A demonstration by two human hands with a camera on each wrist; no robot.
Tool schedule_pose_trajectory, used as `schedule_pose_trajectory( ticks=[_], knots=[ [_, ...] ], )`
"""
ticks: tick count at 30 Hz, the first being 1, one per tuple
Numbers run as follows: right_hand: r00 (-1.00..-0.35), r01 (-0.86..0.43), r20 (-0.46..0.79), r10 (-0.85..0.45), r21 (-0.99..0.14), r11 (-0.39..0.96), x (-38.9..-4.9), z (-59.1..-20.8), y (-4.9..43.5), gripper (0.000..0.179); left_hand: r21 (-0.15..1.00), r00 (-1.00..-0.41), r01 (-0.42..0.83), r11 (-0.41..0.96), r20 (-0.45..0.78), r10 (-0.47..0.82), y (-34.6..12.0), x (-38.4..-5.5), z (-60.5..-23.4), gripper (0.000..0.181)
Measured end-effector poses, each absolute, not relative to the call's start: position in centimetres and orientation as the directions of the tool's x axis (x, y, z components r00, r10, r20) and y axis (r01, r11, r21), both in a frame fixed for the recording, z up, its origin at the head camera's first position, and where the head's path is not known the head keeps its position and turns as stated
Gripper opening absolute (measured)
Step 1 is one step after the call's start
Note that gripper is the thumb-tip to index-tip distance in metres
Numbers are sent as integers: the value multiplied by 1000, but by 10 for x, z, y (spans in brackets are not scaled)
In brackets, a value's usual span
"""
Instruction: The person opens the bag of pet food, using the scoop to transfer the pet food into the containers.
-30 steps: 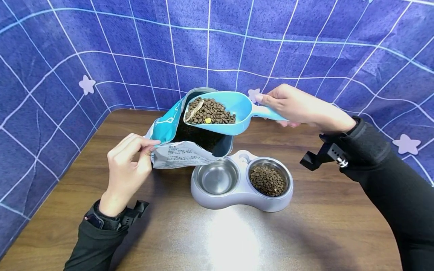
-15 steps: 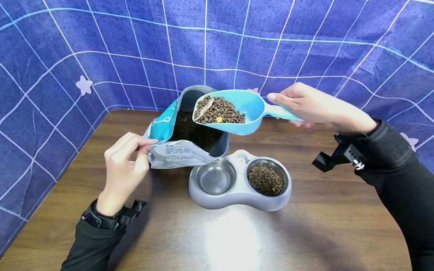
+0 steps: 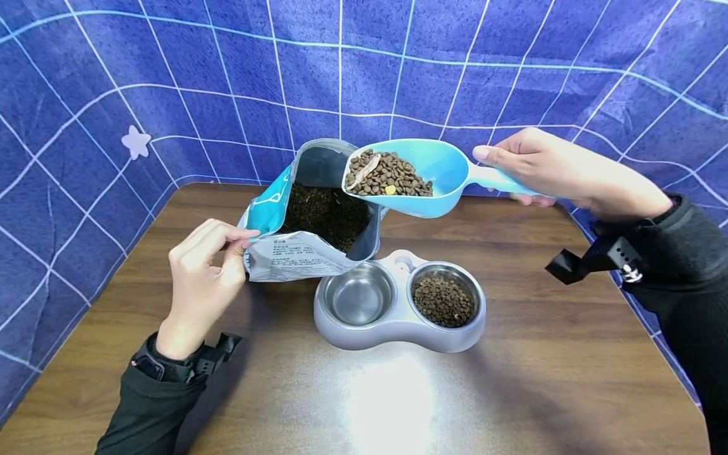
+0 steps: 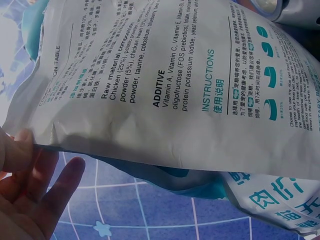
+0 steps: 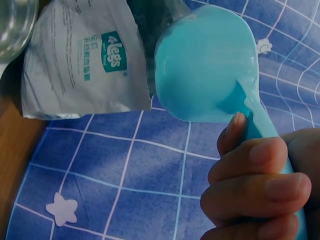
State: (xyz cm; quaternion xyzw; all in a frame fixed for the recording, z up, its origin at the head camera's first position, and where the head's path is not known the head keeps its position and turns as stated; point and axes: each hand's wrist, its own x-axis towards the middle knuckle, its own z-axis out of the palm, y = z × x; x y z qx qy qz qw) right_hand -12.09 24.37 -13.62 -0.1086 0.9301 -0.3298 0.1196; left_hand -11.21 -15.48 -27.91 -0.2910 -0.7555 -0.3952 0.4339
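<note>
My right hand [image 3: 546,165] grips the handle of a light blue scoop [image 3: 446,174], fingers curled round it in the right wrist view. Brown kibble [image 3: 392,175] fills the scoop's front half, with a pale strip and a yellow piece on top. The scoop's tip overlaps the right rim of an open pet food bag [image 3: 301,256], where more dark kibble shows inside. With thumb and fingertips, my left hand [image 3: 205,278] pinches the bag's near left edge. A double pet bowl [image 3: 398,335] stands in front of the bag; kibble lies in its right steel bowl, none in the left.
The bowls stand on a brown wooden table [image 3: 296,392] with a bright glare spot near its front. Behind and to the sides hangs a blue gridded cloth [image 3: 443,82] with pale stars, close to the bag's back.
My right hand has drawn the loaded scoop rightward and slightly up, from over the bag's mouth to its right rim. My left hand still pinches the bag's edge.
</note>
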Motion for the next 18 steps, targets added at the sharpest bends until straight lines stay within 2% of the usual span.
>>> schedule_pose_trajectory(
  ticks=[9,18],
  knots=[
    [-956,-84,-172,-237,-614,785,-119,-137,263,48,345,-453,782,519,886,93,-154,-114,-279,15],
    [-950,-95,-176,-259,-627,773,-116,-141,277,46,345,-456,779,523,885,95,-155,-114,-278,15]
  ],
)
